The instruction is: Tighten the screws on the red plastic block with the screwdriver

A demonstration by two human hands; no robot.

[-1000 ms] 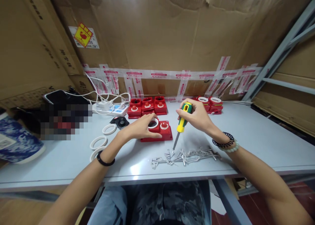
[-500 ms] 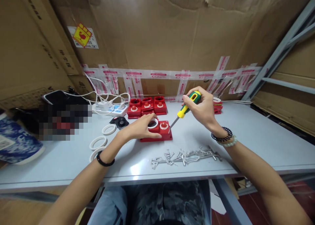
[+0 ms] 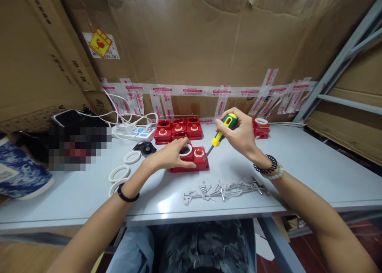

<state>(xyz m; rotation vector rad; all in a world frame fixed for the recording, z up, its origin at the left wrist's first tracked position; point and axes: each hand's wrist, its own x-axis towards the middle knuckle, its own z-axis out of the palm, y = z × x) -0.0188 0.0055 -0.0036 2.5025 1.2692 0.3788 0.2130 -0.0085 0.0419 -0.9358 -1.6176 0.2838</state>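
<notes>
- The red housing (image 3: 200, 161) is a glossy, blocky shell with a rounded button and a white ring (image 3: 190, 150) at its opening; it lies flat on the smooth, pale tabletop (image 3: 89, 201), directly under the left palm and fingers.
- The left hand (image 3: 170, 155) clasps the housing's left part, fingers draped over the top, thumb along the near side.
- The right hand (image 3: 238, 131), above and to the right of the housing, is closed around the ridged green-and-yellow handle of a screwdriver (image 3: 219, 137); its slim metal shaft slants down leftward from the grip, its tip at the housing's right end.
- Thin, shiny screws (image 3: 222, 191) lie tangled with crumpled, translucent scraps, nearer the person than the housing and mostly to its right.
- Smooth, round loose rings (image 3: 111, 174) lie left of the housing.
- Three similar glossy red units (image 3: 179, 133) stand side by side behind the housing, before creased brown cardboard (image 3: 191, 46).
</notes>
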